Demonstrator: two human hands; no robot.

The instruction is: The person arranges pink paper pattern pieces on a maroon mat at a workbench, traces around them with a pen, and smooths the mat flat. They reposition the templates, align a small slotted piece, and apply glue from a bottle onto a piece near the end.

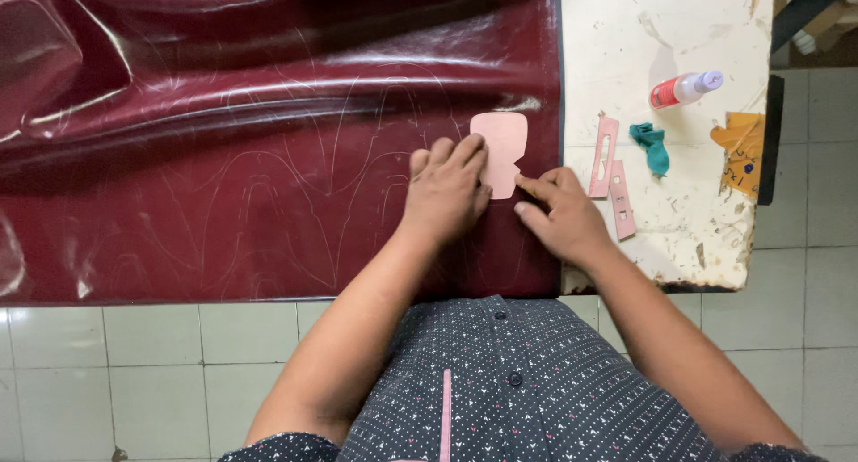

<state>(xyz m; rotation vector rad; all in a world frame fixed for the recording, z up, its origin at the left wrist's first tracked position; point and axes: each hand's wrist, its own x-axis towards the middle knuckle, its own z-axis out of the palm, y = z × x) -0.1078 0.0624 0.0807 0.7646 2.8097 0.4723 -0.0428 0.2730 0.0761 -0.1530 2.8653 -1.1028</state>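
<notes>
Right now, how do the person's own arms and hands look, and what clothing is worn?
Both forearms are bare, and the left hand and right hand wear no gloves; I see no rings or watch. Short sleeves show near the bottom edge. The shirt is dark grey with a small pale pattern, dark buttons down the front and a thin pink stripe beside them.

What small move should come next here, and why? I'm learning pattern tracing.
Probably run the right hand along the pink template's lower edge. The left hand pins it flat on the maroon leather, and the right fingertip sits at that edge, beside earlier traced outlines.
</notes>
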